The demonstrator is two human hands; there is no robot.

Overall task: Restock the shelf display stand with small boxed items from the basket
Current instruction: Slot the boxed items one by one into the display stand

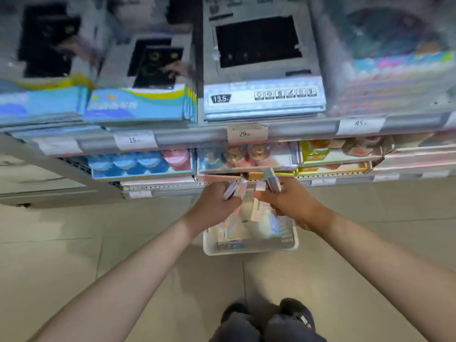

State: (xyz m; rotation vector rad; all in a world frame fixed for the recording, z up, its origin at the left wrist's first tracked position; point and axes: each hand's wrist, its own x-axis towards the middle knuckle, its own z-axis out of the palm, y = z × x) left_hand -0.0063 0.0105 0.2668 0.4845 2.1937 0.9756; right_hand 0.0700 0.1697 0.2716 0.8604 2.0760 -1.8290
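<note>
White price tags (247, 133) — "29", "15", "45"

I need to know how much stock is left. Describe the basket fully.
The basket is white, plastic-looking and rectangular, with slotted walls and a plain rim. It sits upright on the tiled floor just before the lowest shelf. Small boxes lie jumbled inside, pastel and shiny; their number cannot be counted. Both hands hover above it holding boxes, hiding its far end. Neither hand visibly touches it.

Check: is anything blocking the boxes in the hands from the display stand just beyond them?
Nothing visible. The left hand and right hand each grip small boxes right at the display stand, above the basket.
</note>
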